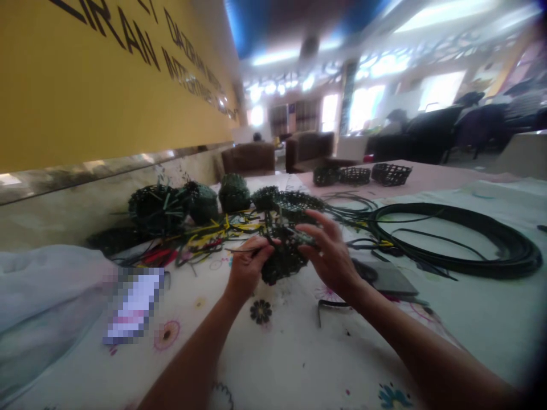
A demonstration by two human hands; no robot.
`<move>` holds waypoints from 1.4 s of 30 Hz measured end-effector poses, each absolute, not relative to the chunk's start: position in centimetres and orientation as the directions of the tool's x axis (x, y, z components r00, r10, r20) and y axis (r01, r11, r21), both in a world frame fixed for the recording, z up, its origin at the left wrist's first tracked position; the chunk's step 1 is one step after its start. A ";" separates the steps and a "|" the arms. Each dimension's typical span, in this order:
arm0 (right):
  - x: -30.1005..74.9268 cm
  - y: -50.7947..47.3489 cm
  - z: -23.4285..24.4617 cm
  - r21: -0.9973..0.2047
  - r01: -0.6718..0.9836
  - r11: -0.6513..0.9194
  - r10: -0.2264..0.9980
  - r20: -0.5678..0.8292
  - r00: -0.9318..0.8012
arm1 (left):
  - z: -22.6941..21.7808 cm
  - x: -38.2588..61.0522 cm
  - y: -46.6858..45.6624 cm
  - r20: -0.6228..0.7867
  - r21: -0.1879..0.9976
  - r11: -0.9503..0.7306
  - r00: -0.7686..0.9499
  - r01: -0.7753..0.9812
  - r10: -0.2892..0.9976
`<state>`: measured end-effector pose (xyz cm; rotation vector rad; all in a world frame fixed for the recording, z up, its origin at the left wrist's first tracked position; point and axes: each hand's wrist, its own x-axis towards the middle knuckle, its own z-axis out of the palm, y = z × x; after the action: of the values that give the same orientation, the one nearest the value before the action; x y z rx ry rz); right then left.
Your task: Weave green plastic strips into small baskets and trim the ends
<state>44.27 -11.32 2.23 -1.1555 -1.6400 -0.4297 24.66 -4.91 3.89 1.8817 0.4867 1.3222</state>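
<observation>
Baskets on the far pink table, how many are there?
3. The left basket, the middle basket and the right basket sit in a row on the pink table. Blur may hide others.

Single view, head-worn camera. Looks forward and only slightly down across the table, tilted, so the ceiling and far room fill the upper frame. Forearms enter from the near edge; left hand and right hand sit close, mid-frame. Yellow wall runs along the left.
</observation>
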 end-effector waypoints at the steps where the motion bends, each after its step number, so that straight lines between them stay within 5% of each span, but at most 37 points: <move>1: 44.2 -11.3 2.1 -0.331 0.827 0.455 0.471 0.877 0.093 | 3.8 24.7 -4.9 0.620 0.775 -0.620 0.340 -0.124 0.708; 4: 43.8 -10.8 1.2 -0.672 0.624 0.399 0.596 0.707 0.380 | 3.3 24.8 -4.6 0.596 0.803 -0.569 0.193 -0.179 0.780; 7: 42.9 -10.4 0.4 -0.947 0.190 0.258 0.850 0.316 0.422 | 2.9 25.0 -4.4 0.559 0.815 -0.524 0.096 -0.249 0.824; 10: 41.9 -10.6 0.3 -0.985 -0.138 0.105 0.964 0.067 0.256 | 2.6 25.4 -4.8 0.517 0.825 -0.462 0.103 -0.324 0.850; 15: 41.0 -11.6 1.2 -0.912 -0.386 0.140 0.986 0.094 0.136 | 2.5 26.1 -5.8 0.456 0.853 -0.350 0.228 -0.387 0.860; 27: 42.1 -11.3 1.6 -0.912 -0.359 0.201 0.945 0.083 0.316 | 3.0 25.6 -6.6 0.401 0.916 -0.322 0.478 -0.241 0.782; 36: 42.4 -11.0 1.7 -0.933 -0.254 0.255 0.899 0.132 0.416 | 3.4 25.7 -7.0 0.447 0.892 -0.436 0.387 -0.122 0.807; 42: 42.6 -11.1 1.9 -0.938 -0.203 0.280 0.880 0.166 0.446 | 3.2 25.7 -7.0 0.406 0.907 -0.406 0.482 -0.110 0.776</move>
<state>42.63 -11.06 1.91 -1.0298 -0.8075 0.8425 25.67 -7.01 3.24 1.7163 0.5717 1.0948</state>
